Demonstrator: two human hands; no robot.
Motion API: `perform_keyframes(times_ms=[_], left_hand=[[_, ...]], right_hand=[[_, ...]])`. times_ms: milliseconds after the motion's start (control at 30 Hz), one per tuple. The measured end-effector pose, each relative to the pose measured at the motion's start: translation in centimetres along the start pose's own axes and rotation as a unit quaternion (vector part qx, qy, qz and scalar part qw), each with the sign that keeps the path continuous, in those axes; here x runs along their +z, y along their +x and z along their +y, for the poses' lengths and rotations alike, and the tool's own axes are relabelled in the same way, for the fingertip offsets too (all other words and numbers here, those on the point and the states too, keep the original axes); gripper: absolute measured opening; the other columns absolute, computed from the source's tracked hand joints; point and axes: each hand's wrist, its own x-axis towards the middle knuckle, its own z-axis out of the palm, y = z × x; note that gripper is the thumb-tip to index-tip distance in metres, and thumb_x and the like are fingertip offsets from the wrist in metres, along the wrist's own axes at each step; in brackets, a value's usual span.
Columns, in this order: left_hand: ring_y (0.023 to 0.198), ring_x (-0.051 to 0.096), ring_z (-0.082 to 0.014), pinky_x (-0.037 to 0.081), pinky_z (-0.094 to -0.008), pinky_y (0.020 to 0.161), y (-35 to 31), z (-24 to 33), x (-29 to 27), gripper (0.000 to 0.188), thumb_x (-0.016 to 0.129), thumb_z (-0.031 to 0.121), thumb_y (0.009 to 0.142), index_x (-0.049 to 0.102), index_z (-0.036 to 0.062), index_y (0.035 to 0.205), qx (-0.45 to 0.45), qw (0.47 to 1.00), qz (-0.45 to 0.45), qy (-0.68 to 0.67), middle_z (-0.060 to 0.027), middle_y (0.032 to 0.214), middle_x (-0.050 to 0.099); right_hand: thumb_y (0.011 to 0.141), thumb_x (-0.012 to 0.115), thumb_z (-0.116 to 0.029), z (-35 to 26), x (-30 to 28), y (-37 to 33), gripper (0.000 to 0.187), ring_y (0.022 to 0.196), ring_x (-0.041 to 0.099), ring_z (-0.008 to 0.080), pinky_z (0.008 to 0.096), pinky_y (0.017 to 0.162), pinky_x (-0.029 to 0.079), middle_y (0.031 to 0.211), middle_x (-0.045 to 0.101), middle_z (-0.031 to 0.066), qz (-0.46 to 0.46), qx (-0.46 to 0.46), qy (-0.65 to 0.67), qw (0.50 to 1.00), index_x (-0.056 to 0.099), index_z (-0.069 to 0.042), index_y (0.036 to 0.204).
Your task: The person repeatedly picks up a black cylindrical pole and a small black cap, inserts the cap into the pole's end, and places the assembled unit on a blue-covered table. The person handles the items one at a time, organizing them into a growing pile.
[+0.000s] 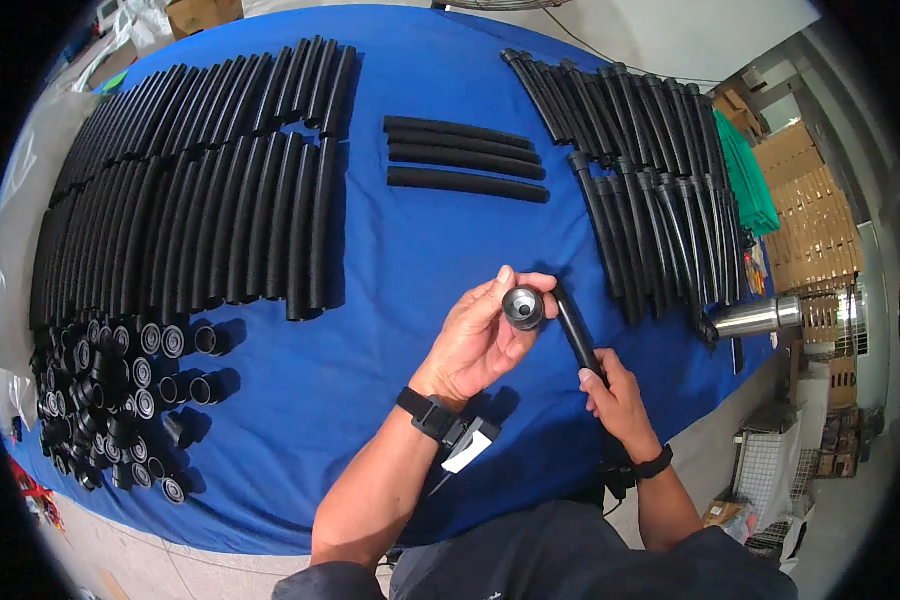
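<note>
My left hand (470, 345) is closed around a small round black end cap (523, 308), with its hollow, shiny inside facing up. In my right hand (620, 405) is a short black tube (578, 330), gripped near its lower end. The tube slants up and left, so that its upper end lies right beside the cap and the left fingertips. I cannot tell whether tube and cap touch. Beyond the hands, several loose black tubes (465, 154) lie crosswise on the blue cloth (440, 255).
Two rows of black tubes (240, 220) fill the left side, with a pile of black caps (120, 400) nearer me. At the right lie rows of tubes with wider ends (650, 190). Near them are a metal cylinder (760, 318), green cloth (745, 180) and stacked cardboard (805, 215).
</note>
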Motion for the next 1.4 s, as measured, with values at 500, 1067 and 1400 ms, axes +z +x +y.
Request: perform_keyframes(times_ms=[500, 1067, 1400], left_hand=[[0.077, 0.054, -0.0170, 0.045, -0.0281, 0.061, 0.1, 0.9, -0.2, 0.055, 0.051, 0.064, 0.099, 0.069, 0.0114, 0.102, 0.162, 0.977, 0.135, 0.035, -0.0036, 0.092, 0.063], [0.071, 0.056, -0.0179, 0.050, -0.0332, 0.064, 0.4, 0.5, 0.1, 0.060, 0.052, 0.065, 0.099, 0.063, 0.0072, 0.095, 0.147, 0.973, 0.177, 0.033, -0.0041, 0.082, 0.056], [0.058, 0.055, -0.0169, 0.048, -0.0320, 0.053, 0.0, 0.3, 0.8, 0.043, 0.055, 0.046, 0.106, 0.057, 0.0107, 0.082, 0.192, 0.950, 0.217, 0.115, -0.0023, 0.070, 0.052]], right_hand=[[0.106, 0.056, -0.017, -2.6, 0.5, -3.4, 0.041, 0.059, 0.059, 0.0105, 0.0245, 0.054, 0.048, 0.088, 0.064, 0.0092, -0.144, -0.010, 0.289, 0.946, 0.044, 0.000, 0.141], [0.110, 0.049, -0.027, -5.2, 4.0, -3.6, 0.045, 0.056, 0.059, 0.0122, 0.0243, 0.046, 0.047, 0.090, 0.062, 0.0098, -0.238, 0.083, 0.383, 0.889, 0.041, -0.003, 0.148], [0.109, 0.049, -0.020, -6.7, 4.3, -3.9, 0.050, 0.051, 0.051, 0.0056, 0.0225, 0.044, 0.043, 0.076, 0.054, -0.0001, -0.189, 0.055, 0.237, 0.951, 0.039, -0.008, 0.157]])
